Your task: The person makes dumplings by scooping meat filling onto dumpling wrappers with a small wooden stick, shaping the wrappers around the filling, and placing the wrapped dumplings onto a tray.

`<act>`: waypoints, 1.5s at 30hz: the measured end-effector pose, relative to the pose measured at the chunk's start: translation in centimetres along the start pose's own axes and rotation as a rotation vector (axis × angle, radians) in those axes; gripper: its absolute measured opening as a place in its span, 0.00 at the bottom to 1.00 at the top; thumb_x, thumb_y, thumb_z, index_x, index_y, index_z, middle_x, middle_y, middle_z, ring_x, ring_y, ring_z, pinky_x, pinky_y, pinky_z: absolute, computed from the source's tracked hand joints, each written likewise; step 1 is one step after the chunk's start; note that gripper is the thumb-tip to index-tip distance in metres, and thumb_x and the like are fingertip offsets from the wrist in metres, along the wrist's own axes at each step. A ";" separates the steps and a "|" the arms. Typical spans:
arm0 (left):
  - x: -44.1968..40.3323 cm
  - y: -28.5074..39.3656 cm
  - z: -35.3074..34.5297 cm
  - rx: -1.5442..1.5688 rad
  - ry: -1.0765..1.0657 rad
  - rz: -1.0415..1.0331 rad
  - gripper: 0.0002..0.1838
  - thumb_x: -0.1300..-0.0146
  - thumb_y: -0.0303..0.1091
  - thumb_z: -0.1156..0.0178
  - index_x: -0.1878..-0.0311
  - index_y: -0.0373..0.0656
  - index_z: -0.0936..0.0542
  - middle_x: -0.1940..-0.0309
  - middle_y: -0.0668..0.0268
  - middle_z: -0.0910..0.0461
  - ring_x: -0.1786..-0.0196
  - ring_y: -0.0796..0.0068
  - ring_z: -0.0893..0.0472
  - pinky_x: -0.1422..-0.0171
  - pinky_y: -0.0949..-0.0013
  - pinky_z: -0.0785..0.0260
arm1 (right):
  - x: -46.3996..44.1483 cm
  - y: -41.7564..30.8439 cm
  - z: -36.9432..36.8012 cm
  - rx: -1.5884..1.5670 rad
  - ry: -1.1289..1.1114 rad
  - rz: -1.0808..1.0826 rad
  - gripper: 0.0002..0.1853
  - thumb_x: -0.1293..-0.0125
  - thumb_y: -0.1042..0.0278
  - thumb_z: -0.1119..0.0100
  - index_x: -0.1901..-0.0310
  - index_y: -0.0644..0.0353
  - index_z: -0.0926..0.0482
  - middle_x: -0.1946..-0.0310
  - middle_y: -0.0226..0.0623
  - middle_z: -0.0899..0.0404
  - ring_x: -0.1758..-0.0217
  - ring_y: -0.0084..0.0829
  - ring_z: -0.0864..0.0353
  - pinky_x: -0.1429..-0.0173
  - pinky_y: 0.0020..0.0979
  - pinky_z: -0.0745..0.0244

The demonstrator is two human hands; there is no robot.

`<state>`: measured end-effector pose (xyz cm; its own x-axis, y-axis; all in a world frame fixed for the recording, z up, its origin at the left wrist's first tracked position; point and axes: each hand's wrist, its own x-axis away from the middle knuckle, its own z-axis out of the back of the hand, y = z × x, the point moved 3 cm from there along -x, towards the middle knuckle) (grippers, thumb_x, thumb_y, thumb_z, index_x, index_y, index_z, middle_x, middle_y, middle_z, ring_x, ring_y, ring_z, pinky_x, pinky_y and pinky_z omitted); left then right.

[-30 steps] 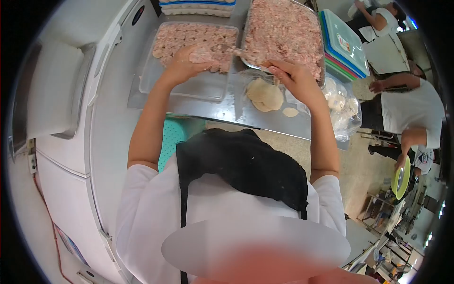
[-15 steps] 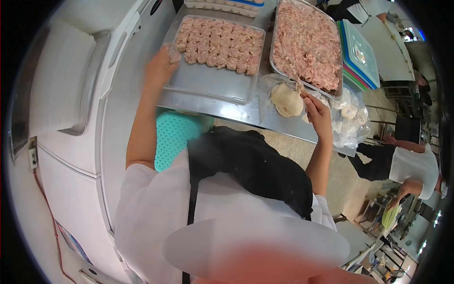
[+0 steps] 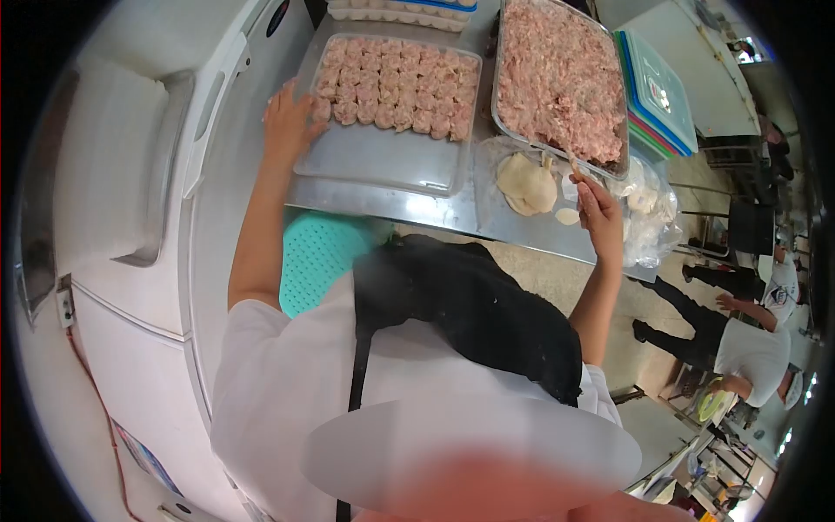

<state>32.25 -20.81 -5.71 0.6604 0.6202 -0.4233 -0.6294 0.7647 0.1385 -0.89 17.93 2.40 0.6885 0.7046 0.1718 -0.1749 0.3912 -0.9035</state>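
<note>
In the head view, my left hand is at the left edge of a shallow tray, fingers spread. Its thumb side is close beside the end dumpling of the front row. Several rows of meat dumplings fill the tray's far part. My right hand grips a thin stick-like spatula, whose tip points at the near edge of a deep pan of ground meat. Round dough wrappers lie stacked on plastic left of that hand. One loose wrapper lies near the wrist.
Coloured lids stand right of the meat pan. Clear plastic bags lie at the counter's right end. A turquoise perforated basket is below the counter edge. Egg cartons sit behind the tray. Co-workers stand at the right.
My left hand has let go of a dumpling at the front row's left end, and its fingers have spread. My right hand has moved slightly right and down with the spatula, away from the meat.
</note>
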 end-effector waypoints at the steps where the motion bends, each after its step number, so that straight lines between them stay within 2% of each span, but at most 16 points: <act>1: -0.1 -0.2 0.0 -0.015 -0.033 0.000 0.22 0.57 0.39 0.26 0.57 0.49 0.23 0.36 0.57 0.34 0.36 0.53 0.34 0.37 0.48 0.39 | 0.1 0.0 -0.1 -0.024 0.005 0.004 0.16 0.30 0.62 0.44 0.47 0.63 0.20 0.78 0.20 0.32 0.80 0.11 0.40 0.78 0.17 0.47; 4: -0.3 -0.4 -0.8 -0.018 -0.064 0.120 0.24 0.59 0.41 0.25 0.58 0.49 0.24 0.34 0.57 0.36 0.34 0.53 0.35 0.36 0.48 0.39 | 0.7 -0.1 -0.2 -0.070 0.016 -0.010 0.15 0.28 0.62 0.47 0.48 0.63 0.20 0.79 0.18 0.35 0.81 0.10 0.42 0.78 0.16 0.49; 10: -1.3 2.5 1.1 -0.052 -0.129 0.147 0.28 0.61 0.44 0.24 0.57 0.50 0.24 0.32 0.57 0.38 0.31 0.51 0.39 0.34 0.47 0.41 | 1.2 0.4 -0.2 -0.058 0.033 -0.012 0.16 0.28 0.62 0.48 0.48 0.63 0.21 0.78 0.19 0.35 0.81 0.10 0.42 0.78 0.16 0.49; 13: -1.6 3.5 -0.6 0.069 -0.140 -0.050 0.28 0.60 0.45 0.25 0.55 0.48 0.25 0.31 0.57 0.41 0.29 0.48 0.42 0.31 0.46 0.44 | 1.3 0.6 -0.1 -0.080 0.032 -0.013 0.16 0.28 0.61 0.47 0.48 0.63 0.21 0.78 0.19 0.35 0.81 0.11 0.42 0.78 0.16 0.49; 16: -2.5 1.8 -2.5 0.030 -0.177 -0.025 0.29 0.60 0.45 0.25 0.55 0.47 0.26 0.30 0.57 0.42 0.28 0.46 0.43 0.30 0.46 0.44 | 1.5 0.6 0.3 -0.073 0.027 -0.002 0.16 0.28 0.61 0.47 0.48 0.63 0.21 0.78 0.19 0.35 0.81 0.11 0.41 0.78 0.16 0.49; 19: -2.4 1.6 -1.6 0.019 -0.091 -0.081 0.28 0.56 0.43 0.27 0.53 0.48 0.27 0.32 0.55 0.40 0.29 0.48 0.41 0.32 0.46 0.45 | 0.9 0.8 1.2 -0.038 0.030 -0.006 0.16 0.28 0.61 0.47 0.48 0.63 0.20 0.78 0.19 0.35 0.81 0.11 0.41 0.78 0.17 0.48; 22: -2.4 3.3 -1.0 0.038 -0.270 -0.036 0.25 0.54 0.42 0.28 0.54 0.47 0.27 0.31 0.53 0.41 0.29 0.45 0.42 0.30 0.46 0.46 | 0.2 0.3 2.4 -0.048 0.028 -0.021 0.16 0.29 0.61 0.46 0.48 0.62 0.20 0.79 0.20 0.34 0.80 0.11 0.40 0.78 0.17 0.47; 25: -2.4 5.9 -1.6 0.132 -0.217 -0.103 0.27 0.55 0.42 0.27 0.52 0.47 0.27 0.30 0.52 0.42 0.29 0.44 0.43 0.29 0.45 0.48 | -0.9 0.1 4.0 -0.065 0.006 -0.003 0.15 0.30 0.62 0.45 0.48 0.62 0.20 0.79 0.20 0.34 0.80 0.12 0.40 0.78 0.17 0.46; 28: -2.8 5.9 -3.3 0.135 -0.159 -0.041 0.31 0.58 0.44 0.26 0.50 0.47 0.27 0.30 0.51 0.43 0.28 0.44 0.44 0.28 0.44 0.49 | -2.3 0.4 5.6 -0.041 -0.011 0.037 0.16 0.29 0.62 0.45 0.47 0.63 0.20 0.78 0.21 0.33 0.81 0.12 0.40 0.77 0.17 0.46; 31: -2.8 5.4 -3.5 0.040 -0.187 0.120 0.32 0.58 0.44 0.25 0.50 0.45 0.27 0.30 0.50 0.42 0.29 0.45 0.43 0.28 0.46 0.49 | -3.7 0.9 7.3 -0.035 -0.032 0.053 0.17 0.30 0.62 0.45 0.46 0.64 0.21 0.77 0.22 0.32 0.81 0.12 0.39 0.77 0.17 0.46; 34: -2.2 7.3 -2.1 -0.022 -0.197 0.033 0.32 0.56 0.44 0.27 0.49 0.44 0.27 0.31 0.50 0.41 0.30 0.43 0.43 0.29 0.48 0.48 | -4.9 1.9 9.3 -0.016 -0.044 0.042 0.17 0.30 0.62 0.45 0.46 0.65 0.22 0.77 0.22 0.31 0.81 0.13 0.39 0.77 0.17 0.45; 37: -1.3 8.7 -1.0 -0.088 -0.164 0.050 0.29 0.50 0.41 0.31 0.46 0.42 0.30 0.41 0.46 0.29 0.38 0.43 0.32 0.37 0.49 0.38 | -5.9 3.4 11.4 -0.025 -0.060 0.043 0.17 0.30 0.62 0.44 0.46 0.64 0.21 0.77 0.22 0.30 0.80 0.12 0.38 0.77 0.17 0.45; 40: 0.8 10.7 -1.5 0.258 -0.179 0.577 0.29 0.44 0.34 0.40 0.39 0.39 0.34 0.55 0.43 0.22 0.50 0.42 0.24 0.49 0.49 0.32 | -6.6 4.6 13.3 -0.088 -0.073 0.023 0.17 0.31 0.61 0.42 0.47 0.62 0.20 0.78 0.22 0.30 0.79 0.12 0.37 0.77 0.17 0.43; 43: 2.0 13.2 -3.9 0.272 -0.287 0.562 0.33 0.43 0.30 0.47 0.32 0.38 0.40 0.62 0.40 0.21 0.57 0.41 0.21 0.54 0.49 0.30 | -7.4 5.5 14.7 -0.087 -0.102 0.013 0.17 0.31 0.61 0.42 0.47 0.62 0.20 0.78 0.22 0.30 0.79 0.12 0.37 0.77 0.17 0.43; 45: 1.9 11.8 -6.4 0.245 -0.179 0.528 0.37 0.43 0.30 0.47 0.29 0.42 0.45 0.58 0.40 0.21 0.55 0.41 0.22 0.52 0.49 0.30 | -8.2 6.2 15.6 -0.072 -0.117 0.032 0.17 0.31 0.61 0.42 0.47 0.62 0.20 0.78 0.22 0.30 0.79 0.12 0.37 0.77 0.17 0.43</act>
<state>23.47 -11.70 -10.59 0.3569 0.9301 -0.0871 -0.7920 0.3508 0.4997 -18.59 23.78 1.48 0.5954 0.7824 0.1830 -0.1418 0.3265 -0.9345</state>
